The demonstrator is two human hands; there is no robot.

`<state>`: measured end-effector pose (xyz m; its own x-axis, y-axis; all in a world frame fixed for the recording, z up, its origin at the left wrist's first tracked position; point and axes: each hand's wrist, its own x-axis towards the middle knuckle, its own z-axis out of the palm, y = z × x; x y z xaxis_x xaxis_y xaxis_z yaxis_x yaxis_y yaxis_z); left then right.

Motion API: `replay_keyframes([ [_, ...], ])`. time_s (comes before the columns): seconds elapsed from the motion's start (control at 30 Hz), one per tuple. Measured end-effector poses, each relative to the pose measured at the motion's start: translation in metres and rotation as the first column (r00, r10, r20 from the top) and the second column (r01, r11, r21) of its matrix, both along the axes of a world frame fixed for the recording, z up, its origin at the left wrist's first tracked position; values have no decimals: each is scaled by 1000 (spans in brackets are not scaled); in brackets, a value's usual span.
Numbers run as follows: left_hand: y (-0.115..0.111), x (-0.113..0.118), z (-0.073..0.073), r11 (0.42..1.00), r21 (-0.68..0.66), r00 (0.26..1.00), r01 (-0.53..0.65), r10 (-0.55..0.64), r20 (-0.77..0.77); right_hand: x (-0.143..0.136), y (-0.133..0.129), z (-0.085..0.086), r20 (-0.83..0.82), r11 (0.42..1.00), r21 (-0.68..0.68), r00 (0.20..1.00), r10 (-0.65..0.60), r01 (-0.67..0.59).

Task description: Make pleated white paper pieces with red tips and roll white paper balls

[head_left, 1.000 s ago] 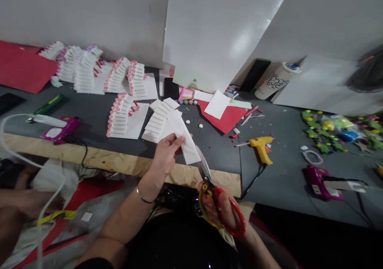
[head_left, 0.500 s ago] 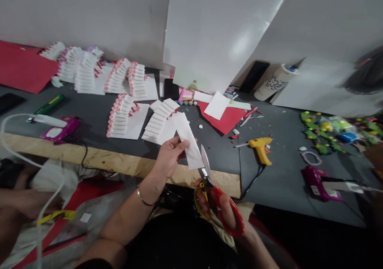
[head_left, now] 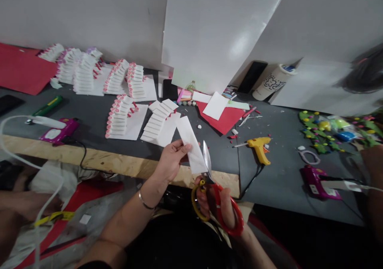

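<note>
My left hand (head_left: 173,160) pinches a white paper strip (head_left: 191,145) between thumb and fingers, above the table's front edge. Through the handles of a pair of scissors (head_left: 207,161), one red and one yellow, go the fingers of my right hand (head_left: 223,209). The scissor blades are parted and stand at the strip's lower right end; whether they touch it I cannot tell. Behind the left hand, a fan of white folded pieces (head_left: 157,121) lies on a white sheet. Left of it, another fan of white pieces with pink ends (head_left: 118,117) rests on its own sheet.
A yellow glue gun (head_left: 259,149) lies right of the scissors, its cord running over the table edge. Red paper (head_left: 224,121) carries a white card (head_left: 215,105). Purple power sockets (head_left: 320,183) sit on the right and left. Another person's arm (head_left: 372,169) shows at the right edge.
The strip and my left hand have shifted slightly down and right. The scissor blades look a little more upright. At the right edge, another person's arm has come further into view.
</note>
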<state>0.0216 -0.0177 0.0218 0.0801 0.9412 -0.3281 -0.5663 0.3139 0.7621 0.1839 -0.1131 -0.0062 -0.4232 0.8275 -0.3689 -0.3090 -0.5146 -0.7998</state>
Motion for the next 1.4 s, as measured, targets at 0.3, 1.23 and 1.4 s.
replay_keyframes([
  [0.3, -1, 1, -1, 1000, -18, 1000, -22, 22, -18, -4, 2, 12, -43, 999, -44, 999, 26, -28],
  [1.23, -8, 4, 2, 995, -17, 995, 102, -103, -18, -7, 12, 9, 10, 983, 155, 995, -98, 95],
  [1.4, -8, 4, 3, 995, -12, 994, 102, -103, -22, -11, 13, 14, 26, 984, 113, 990, -142, 138],
])
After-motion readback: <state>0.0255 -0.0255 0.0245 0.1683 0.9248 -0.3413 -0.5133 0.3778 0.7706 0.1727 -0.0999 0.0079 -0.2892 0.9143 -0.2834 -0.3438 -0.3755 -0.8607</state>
